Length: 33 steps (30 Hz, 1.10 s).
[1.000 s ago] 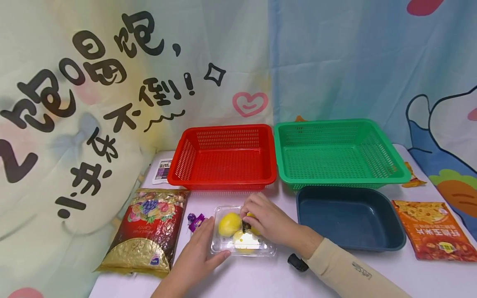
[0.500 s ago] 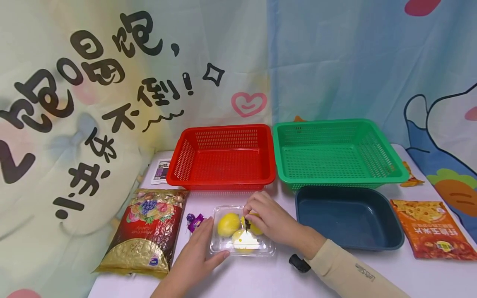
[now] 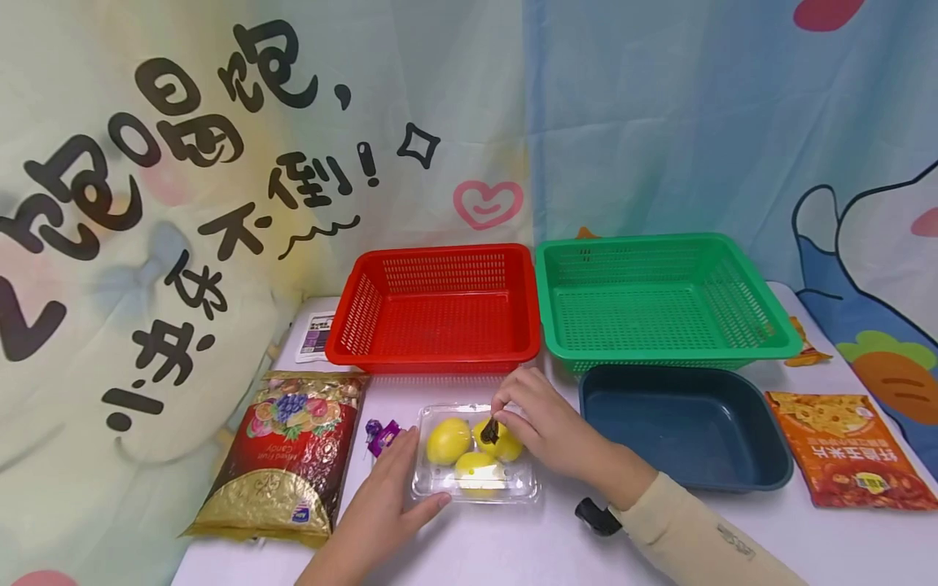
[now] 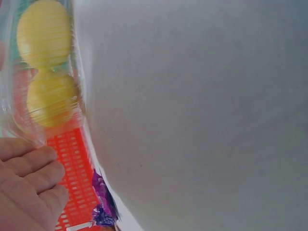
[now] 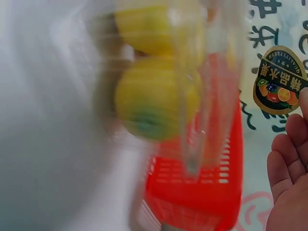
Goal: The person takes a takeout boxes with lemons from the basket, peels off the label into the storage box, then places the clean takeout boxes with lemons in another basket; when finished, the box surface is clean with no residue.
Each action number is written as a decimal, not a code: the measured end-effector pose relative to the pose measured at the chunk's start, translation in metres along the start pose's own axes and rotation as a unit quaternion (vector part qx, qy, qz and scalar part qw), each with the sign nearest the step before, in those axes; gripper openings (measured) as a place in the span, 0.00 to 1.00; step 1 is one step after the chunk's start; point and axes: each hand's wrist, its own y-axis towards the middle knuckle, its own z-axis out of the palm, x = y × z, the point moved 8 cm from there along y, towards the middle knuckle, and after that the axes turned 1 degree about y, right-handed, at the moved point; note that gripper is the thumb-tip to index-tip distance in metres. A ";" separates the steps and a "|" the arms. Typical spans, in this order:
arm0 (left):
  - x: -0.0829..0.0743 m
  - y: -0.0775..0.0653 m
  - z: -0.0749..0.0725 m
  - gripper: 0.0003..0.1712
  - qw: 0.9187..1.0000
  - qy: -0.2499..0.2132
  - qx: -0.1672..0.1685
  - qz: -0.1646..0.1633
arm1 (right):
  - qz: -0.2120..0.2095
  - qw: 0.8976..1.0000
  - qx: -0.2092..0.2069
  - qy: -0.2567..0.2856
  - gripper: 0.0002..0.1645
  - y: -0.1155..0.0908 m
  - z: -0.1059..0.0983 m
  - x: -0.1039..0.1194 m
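Observation:
A clear plastic clamshell box [image 3: 516, 490] with three yellow lemons [image 3: 449, 441] inside sits on the white table. My left hand [image 3: 392, 496] lies along its left side, fingers extended against the edge and thumb near the front corner. My right hand [image 3: 545, 427] pinches a fruit sticker [image 5: 279, 79] by its edge, above the box's right part. The sticker is dark with a gold border and printed fruit; from the head view it looks curled. Just left of the box, partly behind my left hand, is a purple-wrapped lollipop [image 3: 383, 438].
Behind the box stand a red basket [image 3: 440, 358] and a green basket [image 3: 674, 355]. A dark blue tub [image 3: 681, 448] is at right, beside an orange snack bag [image 3: 853, 452]. A large candy bag [image 3: 282, 456] lies at left, with a small white packet [image 3: 315, 335] behind it.
My right hand has moved a little right and up, bringing the sticker away from the lid and uncovering more of the right lemon. My left hand keeps its place at the box.

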 end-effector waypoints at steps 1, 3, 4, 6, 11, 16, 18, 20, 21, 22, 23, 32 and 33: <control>0.000 0.000 0.000 0.60 1.000 -0.001 0.000 0.000 | 0.004 1.000 -0.003 0.004 0.06 0.000 -0.003 -0.001; 0.000 0.000 0.000 0.60 1.000 -0.003 -0.001 0.000 | 0.013 1.000 -0.007 0.008 0.06 -0.001 -0.009 -0.003; 0.000 0.000 -0.001 0.59 1.000 -0.003 -0.002 0.000 | 0.017 1.000 -0.010 0.008 0.06 -0.001 -0.013 -0.003; 0.000 0.000 -0.001 0.59 1.000 -0.004 -0.002 0.000 | 0.020 1.000 -0.015 0.010 0.05 -0.002 -0.020 -0.004; -0.001 0.000 0.000 0.59 1.000 -0.004 -0.001 -0.002 | 0.029 0.999 -0.034 0.009 0.06 -0.007 -0.041 -0.007; 0.000 0.000 0.000 0.59 1.000 -0.002 -0.001 -0.002 | 0.041 0.998 -0.055 -0.007 0.11 -0.013 -0.064 -0.012; 0.000 0.000 0.001 0.58 1.000 -0.001 -0.003 -0.001 | 0.040 0.997 -0.063 -0.013 0.12 -0.016 -0.073 -0.014; 0.000 -0.001 0.001 0.58 1.000 -0.002 -0.005 0.000 | 0.037 0.997 -0.072 -0.021 0.12 -0.019 -0.081 -0.016; 0.000 -0.001 0.001 0.58 1.000 -0.002 -0.006 0.001 | 0.034 0.996 -0.076 -0.025 0.12 -0.021 -0.085 -0.017; 0.000 -0.001 0.001 0.58 1.000 -0.003 -0.007 0.001 | 0.033 0.996 -0.080 -0.028 0.12 -0.022 -0.089 -0.018; 0.000 -0.001 0.001 0.58 1.000 -0.003 -0.007 0.001 | 0.030 0.996 -0.082 -0.031 0.13 -0.023 -0.093 -0.019; -0.001 -0.001 0.000 0.58 1.000 -0.006 -0.005 0.004 | 0.009 0.996 -0.071 -0.054 0.15 -0.031 -0.123 -0.026; -0.001 -0.001 0.000 0.58 1.000 -0.006 -0.005 0.004 | 0.010 0.996 -0.069 -0.060 0.14 -0.032 -0.126 -0.027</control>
